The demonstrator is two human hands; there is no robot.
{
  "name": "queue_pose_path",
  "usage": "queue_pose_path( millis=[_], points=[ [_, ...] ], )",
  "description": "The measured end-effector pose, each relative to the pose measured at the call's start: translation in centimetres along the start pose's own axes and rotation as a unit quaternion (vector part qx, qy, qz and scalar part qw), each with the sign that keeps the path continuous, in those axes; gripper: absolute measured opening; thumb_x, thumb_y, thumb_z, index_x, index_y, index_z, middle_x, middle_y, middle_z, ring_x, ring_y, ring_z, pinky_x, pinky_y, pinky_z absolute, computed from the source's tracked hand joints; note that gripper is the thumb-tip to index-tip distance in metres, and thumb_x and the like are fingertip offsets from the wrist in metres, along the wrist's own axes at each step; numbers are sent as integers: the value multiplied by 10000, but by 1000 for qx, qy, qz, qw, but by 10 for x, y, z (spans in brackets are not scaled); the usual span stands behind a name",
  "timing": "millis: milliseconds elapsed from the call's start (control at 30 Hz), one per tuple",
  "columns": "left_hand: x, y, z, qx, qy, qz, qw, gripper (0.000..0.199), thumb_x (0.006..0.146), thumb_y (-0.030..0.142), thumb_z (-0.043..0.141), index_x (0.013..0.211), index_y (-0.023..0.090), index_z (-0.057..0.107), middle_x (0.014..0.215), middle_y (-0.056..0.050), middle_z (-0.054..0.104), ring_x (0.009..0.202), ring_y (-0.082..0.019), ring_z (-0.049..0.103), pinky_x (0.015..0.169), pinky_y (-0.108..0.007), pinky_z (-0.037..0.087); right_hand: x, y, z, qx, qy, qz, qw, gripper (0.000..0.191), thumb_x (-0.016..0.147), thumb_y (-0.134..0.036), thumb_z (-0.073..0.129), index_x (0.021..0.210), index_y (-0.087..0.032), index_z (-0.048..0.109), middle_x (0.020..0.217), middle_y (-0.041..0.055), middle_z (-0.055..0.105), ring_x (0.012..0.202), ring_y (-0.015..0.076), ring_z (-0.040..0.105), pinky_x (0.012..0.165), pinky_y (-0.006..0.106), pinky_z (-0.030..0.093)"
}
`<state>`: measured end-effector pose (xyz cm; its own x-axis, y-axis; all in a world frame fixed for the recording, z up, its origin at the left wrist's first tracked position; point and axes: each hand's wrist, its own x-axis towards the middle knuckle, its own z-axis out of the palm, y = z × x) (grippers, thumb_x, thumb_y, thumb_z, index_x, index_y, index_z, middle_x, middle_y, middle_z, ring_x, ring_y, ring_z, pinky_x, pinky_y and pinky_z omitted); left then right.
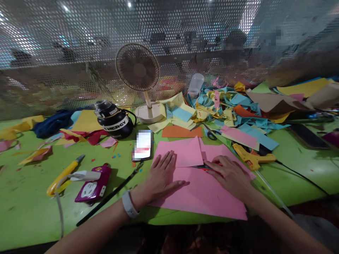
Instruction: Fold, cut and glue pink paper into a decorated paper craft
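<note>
Pink paper sheets (201, 197) lie overlapping at the front of the green table. Flat on their left part rests my left hand (162, 173), fingers spread and holding nothing. My right hand (225, 171) is on the paper's right side, its fingers round a dark, thin tool (198, 166) with a bit of red, probably scissors or a cutter. The tool's blade lies along the lower edge of the upper pink piece (185, 153), and the fingers partly hide it. An orange strip (182, 131) is just beyond the pink paper.
A phone (143, 144), a black bottle (115, 120) and a fan (149, 111) stand or lie beyond my left hand. A yellow cutter (63, 176) and purple pack (94, 185) are at left. At right are a yellow glue gun (253, 158), black-handled scissors (212, 135) and heaped paper scraps (225, 106).
</note>
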<state>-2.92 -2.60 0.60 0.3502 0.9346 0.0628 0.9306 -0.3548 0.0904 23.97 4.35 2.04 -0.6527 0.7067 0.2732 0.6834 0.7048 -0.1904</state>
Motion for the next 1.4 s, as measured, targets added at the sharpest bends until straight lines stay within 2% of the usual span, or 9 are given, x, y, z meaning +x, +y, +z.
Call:
queue_pose_path(
  millis=[133, 367, 600, 800, 1033, 1233, 1333, 1400],
  points=[
    [0, 0, 1, -2, 8, -4, 1000, 908, 843, 724, 259, 1494, 106, 123, 1535, -174, 206, 1415, -311, 170, 1125, -507, 184, 3, -4, 2, 13, -2, -5, 1000, 318, 945, -376, 435, 1122, -265, 674, 933, 81, 624, 865, 205, 586, 709, 339, 504],
    [2, 5, -7, -14, -7, -17, 1000, 918, 832, 741, 247, 1484, 98, 177, 1521, -183, 237, 1409, -317, 192, 1117, -520, 195, -9, 0, 1, 16, -17, -5, 1000, 323, 943, -373, 446, 1180, -274, 642, 956, 78, 619, 864, 199, 590, 702, 327, 496],
    [2, 4, -8, -26, -29, -33, 999, 957, 821, 755, 241, 1472, 56, 191, 1525, -187, 216, 1412, -303, 190, 1128, -507, 184, 7, -19, 3, -7, -26, -17, 1000, 317, 944, -362, 446, 1110, -225, 678, 950, 98, 630, 870, 220, 593, 717, 352, 507],
    [1, 5, -8, -29, -19, -29, 999, 937, 830, 746, 234, 1475, 68, 185, 1534, -168, 201, 1418, -293, 172, 1136, -496, 160, 4, -17, 2, 27, -30, -39, 998, 331, 944, -337, 447, 1172, -213, 652, 948, 102, 624, 875, 223, 591, 703, 349, 518],
    [-1, 2, -8, -66, -9, -29, 997, 903, 824, 744, 285, 1499, 169, 114, 1552, -131, 160, 1420, -283, 169, 1137, -488, 149, 10, -28, 7, 6, -20, -22, 1000, 303, 934, -359, 476, 1134, -237, 667, 952, 86, 629, 876, 209, 598, 681, 334, 523],
    [-2, 2, -2, -75, -11, -33, 997, 909, 823, 739, 309, 1501, 175, 91, 1561, -112, 144, 1430, -267, 129, 1149, -472, 112, 12, -30, 10, 21, -25, -37, 999, 284, 918, -311, 519, 1160, -245, 651, 978, 71, 638, 886, 201, 606, 690, 324, 533],
    [-2, 0, -5, -88, -20, -30, 995, 877, 842, 715, 311, 1496, 160, 125, 1555, -130, 169, 1427, -270, 142, 1144, -479, 122, 11, -27, 10, 32, -27, -34, 999, 282, 929, -334, 491, 1144, -261, 659, 974, 69, 640, 877, 198, 608, 688, 324, 531],
    [2, -5, -14, -107, -29, -22, 994, 769, 890, 649, 292, 1477, 159, 214, 1540, -136, 229, 1415, -267, 194, 1132, -469, 172, 10, -27, 10, 28, -24, -28, 999, 286, 933, -352, 477, 1131, -260, 664, 967, 73, 637, 873, 202, 608, 676, 323, 525]
  ],
)
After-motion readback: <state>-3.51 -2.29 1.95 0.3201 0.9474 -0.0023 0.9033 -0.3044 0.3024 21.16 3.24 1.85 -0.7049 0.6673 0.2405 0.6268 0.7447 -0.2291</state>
